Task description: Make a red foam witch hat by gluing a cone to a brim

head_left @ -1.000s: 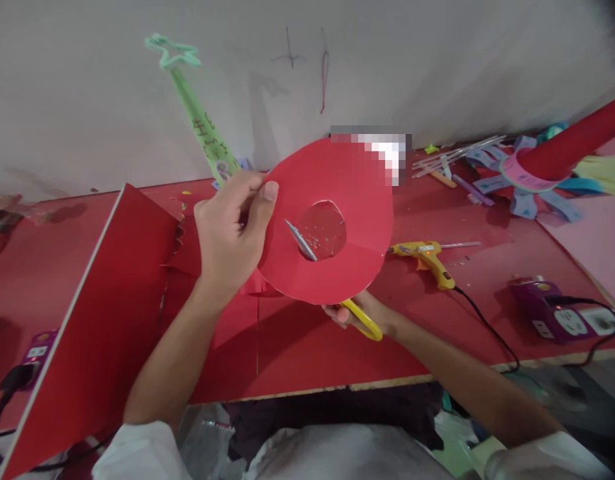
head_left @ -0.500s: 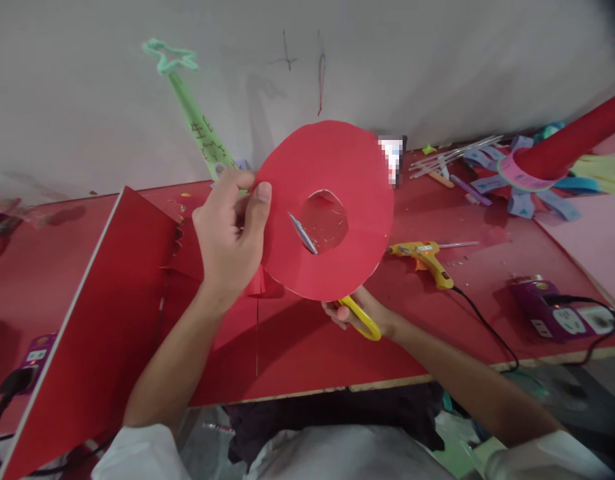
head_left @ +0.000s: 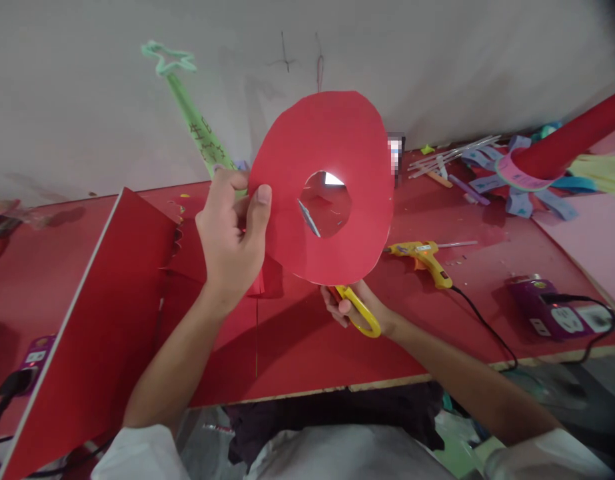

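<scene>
A round red cardboard ring [head_left: 330, 137] with a hole in its middle is held up over the table. My left hand [head_left: 234, 230] pinches its left edge between thumb and fingers. Below the ring, my right hand [head_left: 360, 310] is wrapped round the yellow handles of a pair of scissors [head_left: 362, 317]. One scissor blade shows through the hole, on its lower left; the rest of the blades is hidden behind the cardboard.
A yellow glue gun [head_left: 422, 257] lies to the right, its cord running past a purple power socket [head_left: 550, 310]. A tall red board [head_left: 102, 320] leans at the left. Behind stands a green paper cone [head_left: 197, 127]; a red tube [head_left: 577, 140] with paper strips lies far right.
The red ring has tilted and risen a little, so a bright screen now shows through the top of its hole. My hands have barely moved.
</scene>
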A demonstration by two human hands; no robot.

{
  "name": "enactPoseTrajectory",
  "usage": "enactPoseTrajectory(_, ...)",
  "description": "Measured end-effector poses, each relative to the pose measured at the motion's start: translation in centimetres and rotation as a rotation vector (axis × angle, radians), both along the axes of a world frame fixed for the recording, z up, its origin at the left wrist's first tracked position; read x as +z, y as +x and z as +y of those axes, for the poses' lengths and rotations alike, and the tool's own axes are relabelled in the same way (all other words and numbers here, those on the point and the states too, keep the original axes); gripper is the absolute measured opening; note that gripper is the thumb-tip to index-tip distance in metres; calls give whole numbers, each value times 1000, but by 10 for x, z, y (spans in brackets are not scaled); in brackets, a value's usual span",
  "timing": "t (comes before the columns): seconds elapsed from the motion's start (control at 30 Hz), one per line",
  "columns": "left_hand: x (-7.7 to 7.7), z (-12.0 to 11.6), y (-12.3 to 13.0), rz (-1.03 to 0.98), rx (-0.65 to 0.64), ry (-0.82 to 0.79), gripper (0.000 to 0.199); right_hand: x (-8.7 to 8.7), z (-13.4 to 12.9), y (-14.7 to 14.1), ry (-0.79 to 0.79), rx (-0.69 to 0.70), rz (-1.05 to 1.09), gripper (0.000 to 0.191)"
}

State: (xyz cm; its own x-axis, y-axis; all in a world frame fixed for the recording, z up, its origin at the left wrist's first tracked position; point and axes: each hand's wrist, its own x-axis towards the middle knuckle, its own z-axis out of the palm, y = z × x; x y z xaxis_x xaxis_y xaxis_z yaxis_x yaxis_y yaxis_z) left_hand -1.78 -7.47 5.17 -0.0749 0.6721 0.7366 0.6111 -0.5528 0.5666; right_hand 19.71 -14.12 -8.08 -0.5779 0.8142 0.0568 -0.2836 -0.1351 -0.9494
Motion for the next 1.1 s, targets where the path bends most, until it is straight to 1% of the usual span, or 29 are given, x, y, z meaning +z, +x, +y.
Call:
enactPoseTrajectory(0.27, -4, 2, -1, 8, -2, -7, 46, -4, 0, 2, 14, -10, -39, 66)
enactPoseTrajectory(0.43, -4, 0, 0, 28, 3, 10, 41, 0, 0, 1, -33, -30, -13, 68)
enactPoseTrajectory(0.6, -2, -4, 1, 34, -14, -52, 33, 1, 1, 1, -29, -37, 9, 67)
enactPoseTrajectory(0.77, -4, -2, 2, 16, -12, 2, 36, -1, 0, 0, -29, -70, -9, 67)
enactPoseTrajectory(0.9, -5, -1, 2, 22, -14, -2, 36, 2, -1, 1, -33, -68, -54, 69)
enactPoseTrajectory(1.1, -5, -1, 3, 7, 15, -14, 42, 8, 1, 0, 3, -66, -40, 69)
